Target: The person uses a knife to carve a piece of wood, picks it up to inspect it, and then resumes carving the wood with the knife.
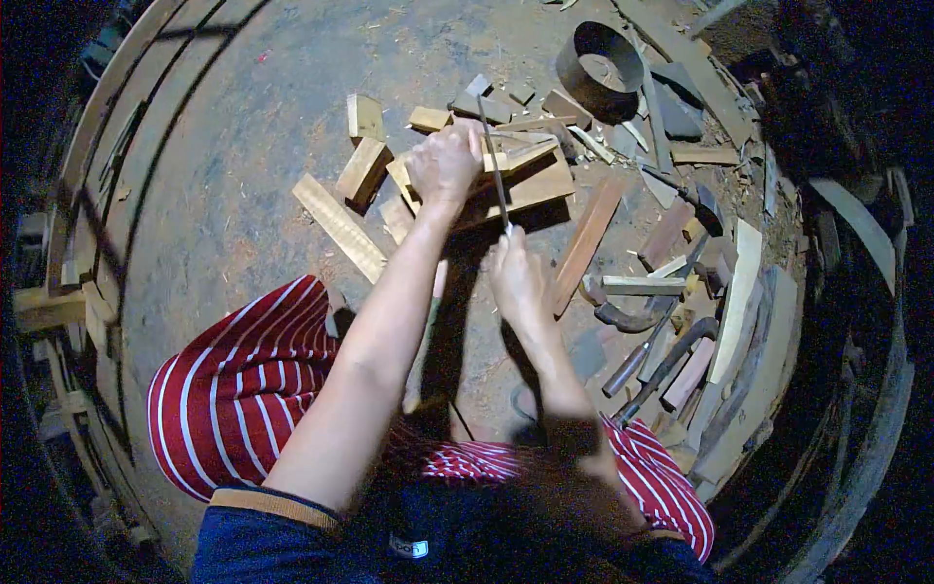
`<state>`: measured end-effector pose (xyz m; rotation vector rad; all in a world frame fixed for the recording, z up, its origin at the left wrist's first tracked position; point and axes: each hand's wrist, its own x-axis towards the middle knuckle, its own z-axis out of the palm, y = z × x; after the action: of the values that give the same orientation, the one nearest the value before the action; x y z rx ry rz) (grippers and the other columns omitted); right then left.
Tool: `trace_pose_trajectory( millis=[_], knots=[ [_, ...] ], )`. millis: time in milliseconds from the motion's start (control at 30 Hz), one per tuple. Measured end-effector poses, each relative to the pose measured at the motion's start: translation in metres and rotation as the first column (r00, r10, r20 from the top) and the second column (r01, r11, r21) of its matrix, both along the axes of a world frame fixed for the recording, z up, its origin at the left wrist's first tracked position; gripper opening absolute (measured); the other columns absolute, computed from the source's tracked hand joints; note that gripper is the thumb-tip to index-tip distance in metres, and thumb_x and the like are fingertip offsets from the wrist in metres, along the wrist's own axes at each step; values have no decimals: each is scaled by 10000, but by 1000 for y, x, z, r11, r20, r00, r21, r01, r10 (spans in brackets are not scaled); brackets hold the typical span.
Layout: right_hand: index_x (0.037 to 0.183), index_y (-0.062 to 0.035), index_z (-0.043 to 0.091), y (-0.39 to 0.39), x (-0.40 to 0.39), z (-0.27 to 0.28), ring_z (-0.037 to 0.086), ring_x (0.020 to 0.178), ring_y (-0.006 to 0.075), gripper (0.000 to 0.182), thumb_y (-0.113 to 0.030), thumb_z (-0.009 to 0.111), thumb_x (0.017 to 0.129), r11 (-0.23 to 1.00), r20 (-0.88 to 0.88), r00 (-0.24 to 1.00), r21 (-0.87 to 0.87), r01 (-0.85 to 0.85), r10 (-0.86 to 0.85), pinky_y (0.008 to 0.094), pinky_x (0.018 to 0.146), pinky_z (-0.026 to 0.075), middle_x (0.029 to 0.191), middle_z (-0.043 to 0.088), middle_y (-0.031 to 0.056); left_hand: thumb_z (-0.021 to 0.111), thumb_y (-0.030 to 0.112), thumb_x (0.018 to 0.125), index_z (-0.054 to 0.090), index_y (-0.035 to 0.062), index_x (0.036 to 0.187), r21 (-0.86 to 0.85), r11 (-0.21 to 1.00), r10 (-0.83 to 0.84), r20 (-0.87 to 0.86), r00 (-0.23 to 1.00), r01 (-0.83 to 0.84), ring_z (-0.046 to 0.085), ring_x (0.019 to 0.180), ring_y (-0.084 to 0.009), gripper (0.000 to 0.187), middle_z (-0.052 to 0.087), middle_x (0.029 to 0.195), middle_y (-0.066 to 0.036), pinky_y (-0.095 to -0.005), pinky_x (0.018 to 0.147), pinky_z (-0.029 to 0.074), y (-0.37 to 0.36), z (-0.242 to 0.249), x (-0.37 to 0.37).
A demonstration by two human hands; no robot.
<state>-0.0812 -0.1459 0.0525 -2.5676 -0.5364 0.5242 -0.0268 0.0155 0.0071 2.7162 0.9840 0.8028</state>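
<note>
One right hand (519,277): closed around the near end of a thin blade (498,180), which points away.
One left hand (445,165): curled down on light wood; fingertips hidden, so I cannot tell its grip.
Blade's place: just right of the left hand, across the wooden block (535,188).
Left side: pale strip (341,228) on the ground (233,185).
Right side: reddish plank (590,243).
Far right: round tin (574,70).
</note>
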Motion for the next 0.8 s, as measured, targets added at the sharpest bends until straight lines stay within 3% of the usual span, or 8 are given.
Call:
trace_pose_trajectory(
  millis=[33, 133, 333, 400, 533, 800],
  knots=[
    [1014, 24, 489, -6, -7, -1, 611, 716, 481, 258, -213, 402, 957, 1000, 5, 1000, 26, 2, -2, 580, 636, 468, 711, 612, 300, 558, 328, 849, 687, 92, 653, -14, 1000, 11, -64, 998, -12, 661, 576, -300, 332, 662, 663, -142, -412, 524, 532, 0, 0, -1],
    [977, 4, 469, 4, 6, 0, 637, 704, 450, 243, -224, 387, 957, 1000, 12, 1000, 30, -7, 7, 556, 617, 494, 699, 625, 275, 555, 333, 855, 692, 103, 677, -13, 999, -32, -31, 999, 31, 664, 585, -294, 321, 667, 669, -127, -412, 528, 532, -3, 6, -2],
    [971, -1, 464, 29, 38, -8, 630, 693, 461, 241, -229, 386, 959, 998, 194, 981, 49, -37, 27, 565, 620, 491, 677, 620, 273, 555, 358, 853, 693, 103, 672, -25, 1000, 10, -50, 999, -11, 664, 574, -284, 341, 665, 653, -124, -397, 512, 527, -4, 8, 0],
    [975, 1, 472, 13, 18, -4, 632, 684, 458, 241, -228, 398, 953, 999, 42, 999, 38, -5, 3, 558, 619, 494, 658, 620, 259, 565, 368, 837, 690, 84, 658, -9, 1000, 13, -84, 996, -14, 659, 557, -290, 358, 657, 633, -140, -391, 501, 525, -2, 5, 0],
    [986, 5, 479, -12, -8, -3, 634, 694, 453, 239, -215, 391, 958, 999, 17, 1000, 24, -23, 23, 560, 615, 491, 689, 629, 261, 571, 351, 826, 680, 78, 638, 57, 998, -2, -30, 1000, 4, 649, 528, -292, 349, 645, 605, -141, -396, 496, 523, 0, -5, -1],
    [1032, 7, 511, 28, 37, -7, 621, 718, 464, 274, -229, 393, 960, 998, 117, 993, 56, -8, 1, 574, 656, 475, 725, 617, 294, 550, 330, 845, 681, 92, 632, -12, 1000, -4, -10, 1000, 4, 646, 535, -299, 345, 649, 623, -140, -410, 505, 520, -6, 10, 0]
  ],
)
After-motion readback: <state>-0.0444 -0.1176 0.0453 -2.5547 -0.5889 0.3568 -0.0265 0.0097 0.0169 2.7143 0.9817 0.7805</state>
